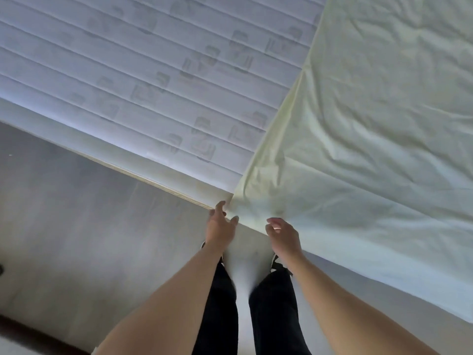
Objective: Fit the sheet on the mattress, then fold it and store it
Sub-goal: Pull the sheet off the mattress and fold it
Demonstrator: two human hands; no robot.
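1 head view, looking steeply down, near mattress [143,80] edge

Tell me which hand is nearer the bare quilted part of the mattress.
Left. The left hand is at the mattress edge, by the sheet border; the right hand is under the sheet's overhang.

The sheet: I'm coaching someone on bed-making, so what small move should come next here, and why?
Probably grip the sheet's hem with both hands and draw it leftward along the mattress. The sheet covers only the right part, quilted top bare on the left; the left hand touches its edge at the mattress side, and the right hand hovers beside it.
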